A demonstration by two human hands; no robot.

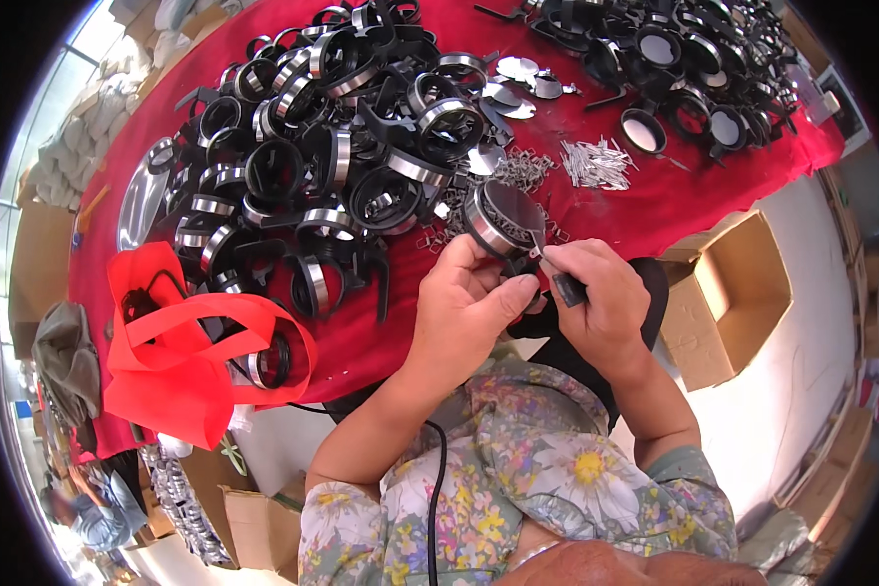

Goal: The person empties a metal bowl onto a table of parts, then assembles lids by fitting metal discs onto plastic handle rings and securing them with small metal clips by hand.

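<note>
Closed around a round black part with a silver metal band (490, 223), my left hand (471, 305) holds it at the table's near edge, its flat dark face tilted up. My right hand (601, 298) is closed on a short tool with a black handle (568, 290). The tool's thin metal end reaches the rim of the round part; whether it touches is hard to see. Just beyond the held part lies a heap of small metal clips (523, 171). To their right is a pile of thin silvery pins (596, 164).
A large heap of black rings with silver bands (273, 171) covers the table's left. Silver discs (518, 70) lie mid-table, and more black round parts (657, 49) are piled far right. Red fabric strips (171, 376) sit near left. An open cardboard box (728, 298) stands right.
</note>
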